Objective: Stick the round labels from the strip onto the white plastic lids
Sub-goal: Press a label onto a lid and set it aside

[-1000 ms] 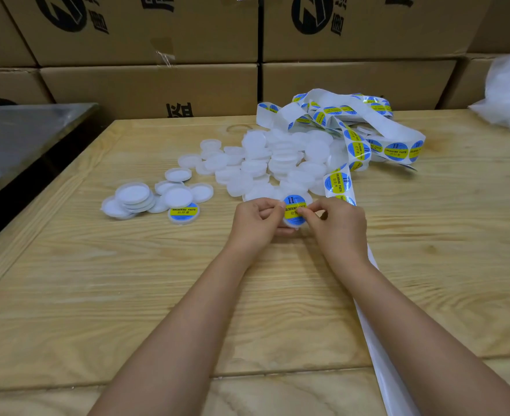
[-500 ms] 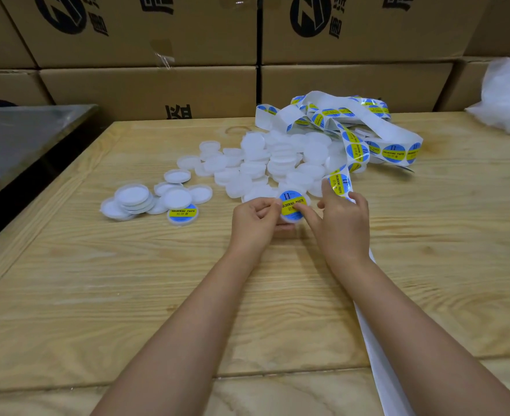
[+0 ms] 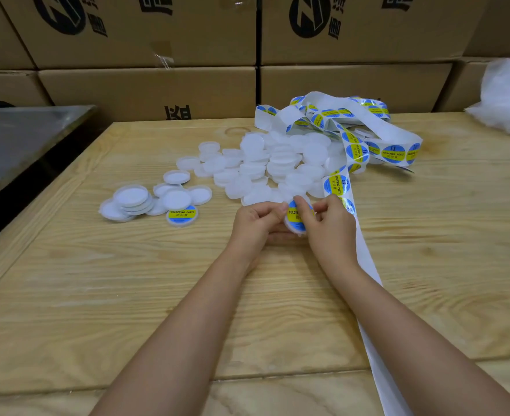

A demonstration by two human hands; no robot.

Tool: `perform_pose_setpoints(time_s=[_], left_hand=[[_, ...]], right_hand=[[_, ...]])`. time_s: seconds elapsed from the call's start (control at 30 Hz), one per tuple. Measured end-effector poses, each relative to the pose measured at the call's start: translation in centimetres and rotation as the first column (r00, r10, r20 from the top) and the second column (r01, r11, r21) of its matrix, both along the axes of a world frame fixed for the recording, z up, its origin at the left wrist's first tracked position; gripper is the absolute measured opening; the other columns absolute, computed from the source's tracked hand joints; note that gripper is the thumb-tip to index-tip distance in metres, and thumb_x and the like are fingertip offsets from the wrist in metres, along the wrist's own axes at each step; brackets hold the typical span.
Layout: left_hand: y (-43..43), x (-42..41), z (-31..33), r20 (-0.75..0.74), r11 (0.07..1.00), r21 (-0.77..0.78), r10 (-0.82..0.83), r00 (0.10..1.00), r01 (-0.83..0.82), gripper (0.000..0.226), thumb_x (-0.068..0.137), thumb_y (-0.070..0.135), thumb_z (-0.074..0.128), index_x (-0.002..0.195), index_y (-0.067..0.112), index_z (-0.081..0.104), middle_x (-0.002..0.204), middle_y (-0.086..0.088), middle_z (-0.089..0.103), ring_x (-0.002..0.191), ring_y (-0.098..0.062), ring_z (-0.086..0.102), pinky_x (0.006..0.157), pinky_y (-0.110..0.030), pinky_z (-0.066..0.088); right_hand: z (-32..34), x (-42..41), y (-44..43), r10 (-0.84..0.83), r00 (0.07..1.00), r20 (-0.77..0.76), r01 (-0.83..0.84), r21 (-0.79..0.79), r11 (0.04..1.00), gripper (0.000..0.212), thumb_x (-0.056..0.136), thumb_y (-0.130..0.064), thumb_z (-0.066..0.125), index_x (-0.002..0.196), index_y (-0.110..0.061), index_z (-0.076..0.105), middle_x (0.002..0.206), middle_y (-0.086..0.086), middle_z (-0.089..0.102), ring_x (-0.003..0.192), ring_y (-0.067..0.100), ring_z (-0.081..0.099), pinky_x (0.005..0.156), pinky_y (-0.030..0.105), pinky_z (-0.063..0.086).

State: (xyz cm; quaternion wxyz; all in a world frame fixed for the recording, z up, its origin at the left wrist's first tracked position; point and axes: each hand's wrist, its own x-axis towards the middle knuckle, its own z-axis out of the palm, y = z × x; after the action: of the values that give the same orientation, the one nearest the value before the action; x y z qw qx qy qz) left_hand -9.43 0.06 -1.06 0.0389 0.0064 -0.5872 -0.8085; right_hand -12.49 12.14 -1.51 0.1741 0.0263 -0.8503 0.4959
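Nearest you, the bare backing [image 3: 366,265] of the strip runs toward the front of the surface [image 3: 127,295] beside your right forearm, with no labels on that stretch. Just beyond it, both hands meet over 1 lid [image 3: 297,228]. Your left hand [image 3: 256,225] curls its fingers round the lid's left side and holds it tilted. Your right hand [image 3: 333,226] pinches its top edge, forefinger laid across the blue-and-yellow label [image 3: 292,213]. That label looks to be on and getting pressed flat, so I'd call this lid nearly finished. Off to the left, 1 labelled lid [image 3: 182,214] lies flat, touching a small group of lids [image 3: 132,199] whose visible faces are plain white. Farther back, the big pile of lids [image 3: 277,166] shows no labels at all, so by my read that's 1 finished, 1 in hand and nearly everything left. Behind the pile the strip [image 3: 393,153] loops in a loose heap with plenty of labels showing. Cardboard boxes [image 3: 145,91] wall off the far side.
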Motion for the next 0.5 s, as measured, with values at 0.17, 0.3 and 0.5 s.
perform_pose_setpoints(time_s=[0.17,0.3,0.5], left_hand=[[-0.11,-0.21,-0.08,-0.013,0.999,0.029,0.031,0.999,-0.031,0.024,0.091,0.019,0.055,0.076,0.009,0.070,0.075,-0.007,0.073,0.069,-0.020,0.071,0.058,-0.026,0.055],[-0.20,-0.28,-0.03,0.003,0.994,0.096,0.047,0.999,-0.047,0.026,0.088,0.027,0.055,0.081,0.005,0.067,0.078,-0.008,0.073,0.072,-0.019,0.070,0.060,-0.026,0.055],[-0.70,-0.52,0.13,0.077,0.977,0.199,0.059,0.995,-0.074,0.026,0.096,0.024,0.048,0.086,0.006,0.065,0.075,-0.005,0.073,0.067,-0.014,0.069,0.056,-0.023,0.055]], right_hand=[[0.17,0.33,-0.11,0.147,0.988,0.052,-0.139,-0.138,0.981,0.034,0.077,-0.046,0.070,0.077,-0.023,0.045,0.062,-0.004,0.050,0.053,0.002,0.047,0.049,0.014,0.035],[0.52,0.72,-0.27,0.271,0.961,0.061,-0.251,-0.225,0.941,0.030,0.077,-0.038,0.074,0.085,-0.029,0.046,0.075,-0.001,0.062,0.058,-0.002,0.050,0.052,0.010,0.038],[0.74,0.81,0.11,0.340,0.938,-0.062,-0.343,-0.269,0.900,0.029,0.081,-0.017,0.072,0.089,-0.029,0.048,0.067,-0.005,0.060,0.058,0.013,0.064,0.059,0.022,0.050]])
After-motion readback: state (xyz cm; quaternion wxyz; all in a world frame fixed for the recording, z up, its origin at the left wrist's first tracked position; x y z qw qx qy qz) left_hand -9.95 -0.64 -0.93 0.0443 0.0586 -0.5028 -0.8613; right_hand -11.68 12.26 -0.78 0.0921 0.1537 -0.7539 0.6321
